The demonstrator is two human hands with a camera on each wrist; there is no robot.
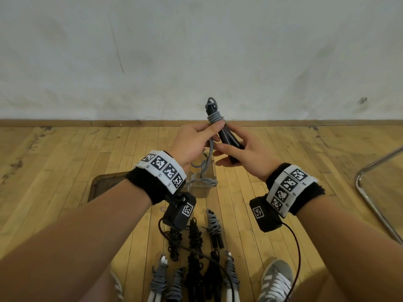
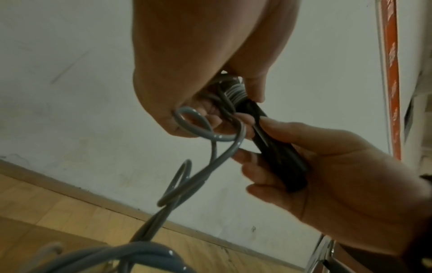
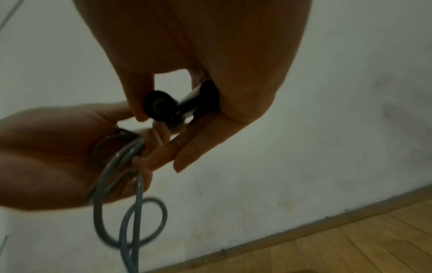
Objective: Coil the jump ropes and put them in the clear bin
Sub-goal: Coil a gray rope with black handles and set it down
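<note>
The left hand [image 1: 192, 142] curls round the grey cord [image 2: 203, 166], which trails below it into the clear bin [image 1: 201, 188]. To its right, the right hand [image 1: 246, 158] grips the black handles [image 1: 231, 141]. The cord looks light, glossy and springy, so it is best pinched just beside the wraps.

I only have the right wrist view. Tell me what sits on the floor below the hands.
Observer: A clear bin stands under the hands, and the grey cord trails down into it.
Operator: Report any other ropes.
Observer: Coiled ropes lie in rows on the floor nearer the person, grey and black.
Operator: Say how far the winding has got.
Observer: Several grey turns wrap the upper part of the black handles; the left hand grips the cord, the right hand holds the handles.
</note>
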